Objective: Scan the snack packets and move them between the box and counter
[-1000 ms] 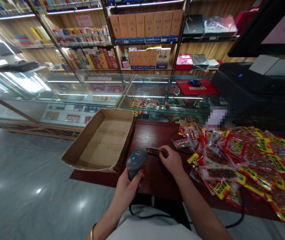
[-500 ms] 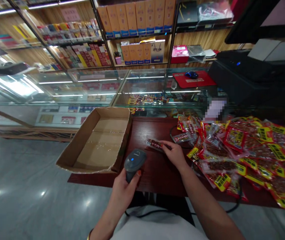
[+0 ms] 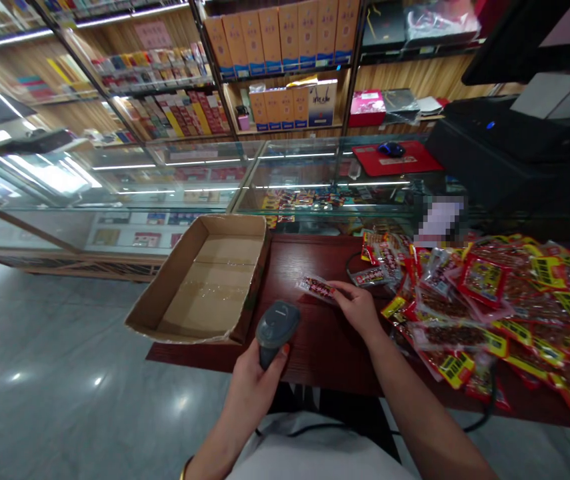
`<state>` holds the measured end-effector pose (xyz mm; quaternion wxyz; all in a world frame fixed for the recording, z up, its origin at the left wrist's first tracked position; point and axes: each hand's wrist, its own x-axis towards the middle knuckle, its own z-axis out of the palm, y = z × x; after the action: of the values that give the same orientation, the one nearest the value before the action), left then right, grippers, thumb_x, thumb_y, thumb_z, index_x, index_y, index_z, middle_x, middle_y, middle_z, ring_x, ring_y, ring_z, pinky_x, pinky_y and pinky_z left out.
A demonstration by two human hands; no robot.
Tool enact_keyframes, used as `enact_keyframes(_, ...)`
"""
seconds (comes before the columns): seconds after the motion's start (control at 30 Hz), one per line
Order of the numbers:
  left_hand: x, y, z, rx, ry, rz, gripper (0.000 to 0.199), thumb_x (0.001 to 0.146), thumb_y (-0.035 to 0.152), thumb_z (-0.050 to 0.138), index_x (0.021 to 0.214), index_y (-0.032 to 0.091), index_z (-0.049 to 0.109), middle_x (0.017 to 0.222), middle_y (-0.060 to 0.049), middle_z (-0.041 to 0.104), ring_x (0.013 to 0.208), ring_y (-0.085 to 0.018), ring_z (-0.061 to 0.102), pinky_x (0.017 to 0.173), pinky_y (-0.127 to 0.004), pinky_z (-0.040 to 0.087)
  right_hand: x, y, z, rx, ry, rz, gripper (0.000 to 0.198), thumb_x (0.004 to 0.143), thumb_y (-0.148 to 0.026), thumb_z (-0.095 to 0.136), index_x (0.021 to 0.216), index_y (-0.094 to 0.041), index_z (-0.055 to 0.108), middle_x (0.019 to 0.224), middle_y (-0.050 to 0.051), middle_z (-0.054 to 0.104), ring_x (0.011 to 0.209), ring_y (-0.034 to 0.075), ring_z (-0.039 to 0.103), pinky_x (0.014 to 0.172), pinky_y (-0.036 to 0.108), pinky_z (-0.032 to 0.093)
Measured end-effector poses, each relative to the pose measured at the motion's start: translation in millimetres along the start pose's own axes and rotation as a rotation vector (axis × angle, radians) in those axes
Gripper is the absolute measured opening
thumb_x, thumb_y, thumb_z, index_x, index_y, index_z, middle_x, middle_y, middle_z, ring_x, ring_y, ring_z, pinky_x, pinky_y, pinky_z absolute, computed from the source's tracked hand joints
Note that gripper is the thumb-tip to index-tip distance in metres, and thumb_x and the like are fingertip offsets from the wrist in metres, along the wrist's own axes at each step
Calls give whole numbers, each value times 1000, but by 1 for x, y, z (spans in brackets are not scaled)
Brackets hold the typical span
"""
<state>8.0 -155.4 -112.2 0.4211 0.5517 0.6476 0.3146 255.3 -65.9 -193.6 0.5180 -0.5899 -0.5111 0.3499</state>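
My left hand [image 3: 257, 373] is wrapped round the handle of a grey barcode scanner [image 3: 277, 324], whose head points away from me over the dark red table [image 3: 309, 357]. Between its fingers my right hand [image 3: 359, 308] pinches the right end of a small clear snack packet [image 3: 316, 287] with dark printing. That packet lies at or just above the tabletop, a short way ahead of the scanner. Right of my right hand spreads a heap of red and yellow snack packets [image 3: 482, 280]. A few smaller packets [image 3: 369, 276] lie at its near left edge.
On the left of the table stands a shallow open cardboard box [image 3: 205, 280]. Behind runs a glass display counter [image 3: 309, 170], bearing a mouse [image 3: 391, 149] on a red mat [image 3: 419, 160]. A black cable [image 3: 487, 407] hangs at the table's front edge.
The whole view has shifted slightly, so things appear a little further right. The snack packet's printed face shows more clearly. Both hands keep their holds, and the scanner's blue light no longer shows.
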Motion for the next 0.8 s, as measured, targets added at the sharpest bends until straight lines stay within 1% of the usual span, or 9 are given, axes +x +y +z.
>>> enact_keyframes(0.2,-2,-2,2,-37,-31,13,30,85,44,64,90,15,71,62,-1,66,58,-17,58,58,-25,45,0,0,0,-38,-26,-4,26,81,-37,65,98,-26,81,102,3,80,99,28,73,96,45,53)
enact_keyframes(0.33,2,-14,9,-210,-69,-21,27,83,41,64,84,15,68,63,-1,64,57,-15,55,54,-24,43,-2,3,-6,-81,66,74,32,76,-46,68,99,-26,80,98,5,80,94,30,73,92,47,54)
enact_keyframes(0.4,6,-22,11,-316,-128,-55,28,82,42,64,80,15,66,62,-1,63,52,-13,53,51,-23,42,1,-5,-8,-61,124,118,39,74,-50,70,102,-24,79,98,5,80,92,30,73,87,45,55)
enact_keyframes(0.47,9,-31,13,-406,-196,-81,30,81,44,64,79,15,64,65,-3,66,49,-12,52,49,-23,40,10,-25,-4,-11,124,128,43,73,-52,72,105,-23,78,99,6,80,90,28,73,81,41,57)
enact_keyframes(0.57,12,-42,14,-429,-236,-73,27,80,42,67,81,15,64,67,-4,67,51,-12,52,49,-23,40,37,-72,25,73,-7,115,43,74,-51,74,105,-22,78,93,6,80,78,26,74,65,34,58)
enact_keyframes(0.67,12,-48,15,-348,-240,-36,20,81,35,67,82,16,64,61,0,60,52,-12,52,50,-22,40,70,-119,79,90,-195,30,34,75,-46,75,100,-23,78,83,4,79,63,23,73,54,32,55)
enact_keyframes(0.7,11,-49,15,-330,-236,-30,19,81,35,66,83,16,64,59,1,59,51,-12,52,50,-22,40,79,-130,97,79,-257,-15,31,77,-44,75,98,-22,78,82,5,79,61,22,72,55,32,56)
enact_keyframes(0.73,11,-50,15,-317,-224,-27,20,82,36,66,83,16,64,59,2,58,51,-12,51,50,-23,40,85,-139,112,68,-270,-31,28,78,-42,74,97,-22,79,81,4,79,59,21,71,57,34,57)
enact_keyframes(0.8,10,-50,14,-302,-191,-28,26,84,42,64,82,16,64,58,1,57,50,-13,52,50,-24,41,92,-148,131,24,-245,-53,28,76,-40,78,97,-23,79,84,4,79,62,21,71,65,37,58)
